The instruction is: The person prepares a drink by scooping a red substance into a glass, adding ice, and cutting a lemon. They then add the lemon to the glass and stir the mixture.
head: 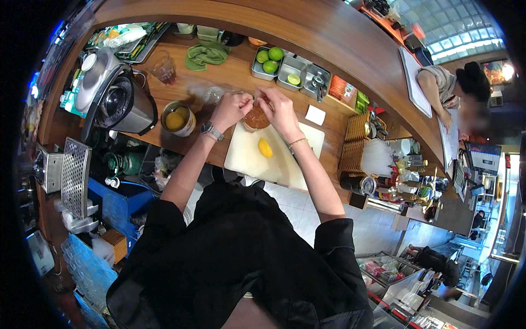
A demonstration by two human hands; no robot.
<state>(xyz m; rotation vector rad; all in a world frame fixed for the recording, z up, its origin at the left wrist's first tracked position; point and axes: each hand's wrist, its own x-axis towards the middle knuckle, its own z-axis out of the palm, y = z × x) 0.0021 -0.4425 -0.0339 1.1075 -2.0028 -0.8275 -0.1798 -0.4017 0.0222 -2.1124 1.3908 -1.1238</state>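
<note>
A cup of reddish-brown iced drink [255, 120] stands at the far edge of a white cutting board [246, 158]. Over its rim, my left hand [236, 108] has its fingertips bunched together. My right hand [280, 110] is just across from it, with thumb and fingers bent inward above the cup. Whether anything small is pinched between the fingertips is unclear. On the board lies a yellow fruit piece [265, 147]. A knife, partly hidden by my right forearm, rests there too. Left of my left hand are a clear plastic dome lid [212, 95] and an opened can of yellow fruit [179, 118].
Metal tins hold limes [270, 66] and a cut lime [293, 79] at the back. A green cloth [206, 55], a glass [163, 69] and a steel machine [127, 103] stand left. Wicker baskets [352, 154] are right. Beyond the counter, a person [439, 88] leans over papers.
</note>
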